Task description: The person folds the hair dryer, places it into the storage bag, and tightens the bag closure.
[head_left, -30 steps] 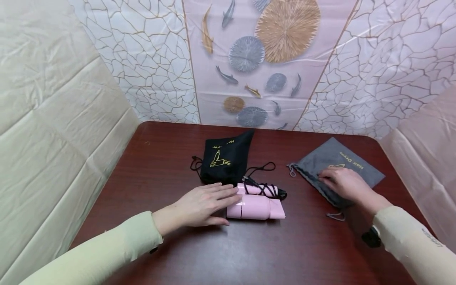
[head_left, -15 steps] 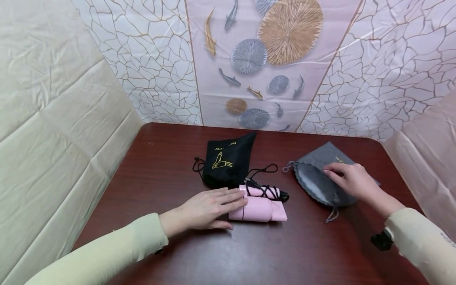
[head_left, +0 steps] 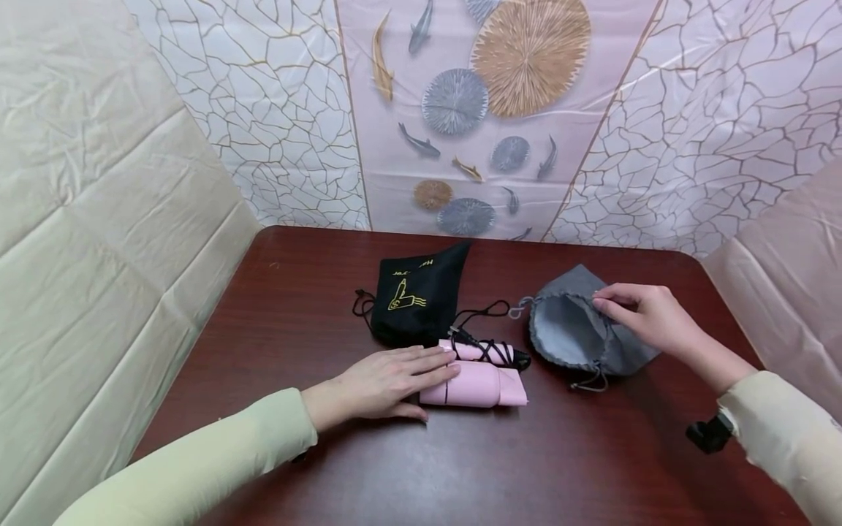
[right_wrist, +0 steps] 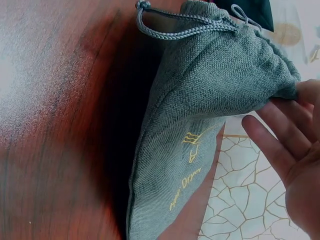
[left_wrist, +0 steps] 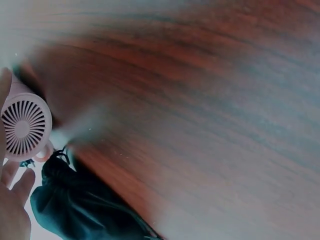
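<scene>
A pink hair dryer (head_left: 470,383) with a folded handle lies on the table, its black cord wound round the handle. My left hand (head_left: 388,383) rests on its rear end with fingers straight. In the left wrist view the dryer's round vent grille (left_wrist: 25,127) faces the camera. On the right, my right hand (head_left: 647,314) pinches the rim of a grey drawstring pouch (head_left: 631,351), whose mouth gapes wide and shows a pale lining. The right wrist view shows the pouch (right_wrist: 200,100) raised off the table, with yellow dryer print and a grey cord at its neck.
A black drawstring pouch (head_left: 421,296) with yellow print lies just behind the dryer, its cords trailing to both sides. The brown wooden table (head_left: 316,270) meets a patterned cloth wall (head_left: 454,183) at the back. Cloth screens stand at left and right.
The right hand has lifted the grey pouch's rim, and the flat pouch now gapes, drawn left toward the dryer. The left hand stays on the dryer, its fingers slightly farther along it.
</scene>
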Demonstrator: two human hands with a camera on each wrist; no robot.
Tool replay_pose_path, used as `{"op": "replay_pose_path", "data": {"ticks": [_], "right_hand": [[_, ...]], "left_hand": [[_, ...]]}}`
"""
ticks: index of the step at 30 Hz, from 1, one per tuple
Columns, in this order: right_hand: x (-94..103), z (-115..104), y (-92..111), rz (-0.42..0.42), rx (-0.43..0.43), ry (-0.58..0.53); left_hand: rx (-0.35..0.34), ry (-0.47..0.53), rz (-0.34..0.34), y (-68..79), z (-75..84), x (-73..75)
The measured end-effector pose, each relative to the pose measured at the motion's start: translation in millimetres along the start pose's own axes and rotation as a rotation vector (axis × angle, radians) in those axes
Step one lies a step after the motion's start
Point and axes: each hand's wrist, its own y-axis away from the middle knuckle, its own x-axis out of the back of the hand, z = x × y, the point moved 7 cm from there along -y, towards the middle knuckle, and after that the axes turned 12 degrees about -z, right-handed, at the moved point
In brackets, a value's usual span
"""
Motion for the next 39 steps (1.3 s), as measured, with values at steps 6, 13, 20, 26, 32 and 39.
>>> {"op": "replay_pose_path", "data": {"ticks": [6, 13, 20, 26, 32, 39], "right_hand": [[-3.4, 0, 1, -0.04, -0.027, -0.096], [-10.9, 2, 2, -0.067, -0.037, -0.124], [-16.9, 4, 3, -0.076, -0.039, -0.125], [-21.7, 2, 4, -0.084, -0.053, -0.114], [-23.8, -1, 3, -0.074, -0.04, -0.114], [-25.8, -7, 0, -0.079, -0.032, -0.141]], "left_hand": [[-0.007, -0.003, 0.004, -2.0, -2.5, -8.1], [-0.029, 0.034, 0.043, -4.0, -1.7, -13.9], [-0.075, -0.014, 0.116, -6.1, 2.0, -13.7], [-0.121, -0.112, 0.217, -5.7, 12.6, -6.7], [-0.115, -0.13, 0.242, -4.9, 19.1, 7.7], [-0.076, -0.146, 0.245, -11.5, 26.7, 30.3]]}}
